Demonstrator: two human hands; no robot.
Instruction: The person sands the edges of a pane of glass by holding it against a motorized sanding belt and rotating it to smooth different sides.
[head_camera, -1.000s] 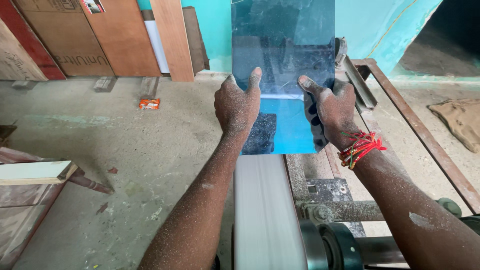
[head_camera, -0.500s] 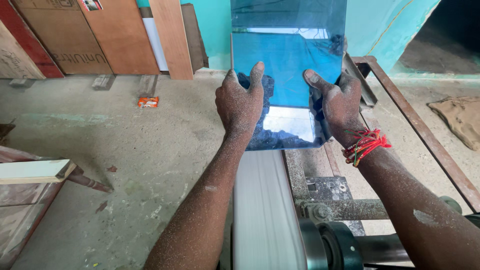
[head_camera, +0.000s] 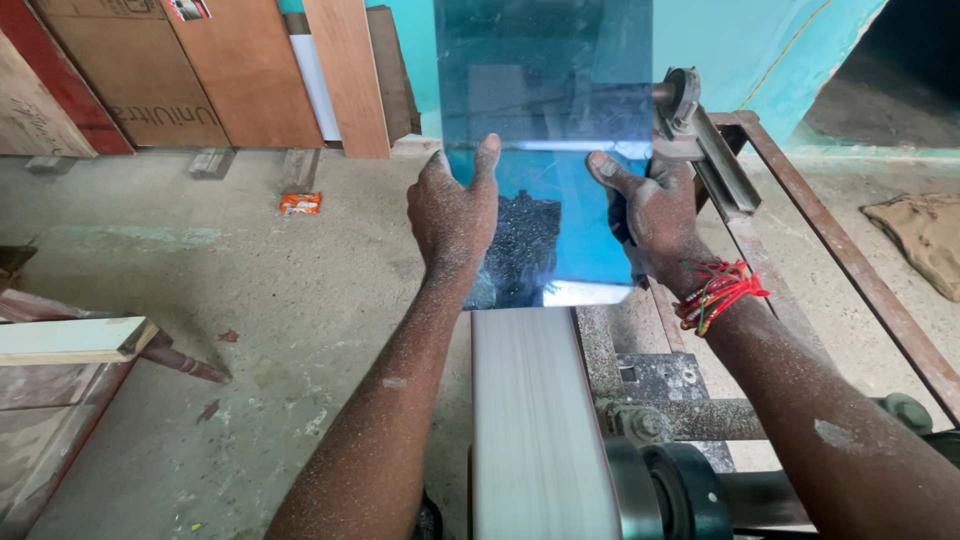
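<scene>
Fingers (head_camera: 487, 160) of both hands pinch the blue glass sheet (head_camera: 545, 120) by its side edges.

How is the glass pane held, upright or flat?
Upright: the pane stands on edge between both hands, its lower edge near the belt.

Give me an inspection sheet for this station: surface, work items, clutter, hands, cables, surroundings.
Surface: pale sanding belt on a rusty metal frame, dusty.
Job's things: blue-tinted glass pane, held upright, lower edge just above the belt; contact cannot be told.
Clutter: small orange packet on the concrete floor; brown sack at right.
Hands: left hand grips the pane's left edge, right hand its right edge; red thread band on the right wrist.
Cables: nothing seen.
Surroundings: wood boards lean against a turquoise wall; board stack at left.
</scene>
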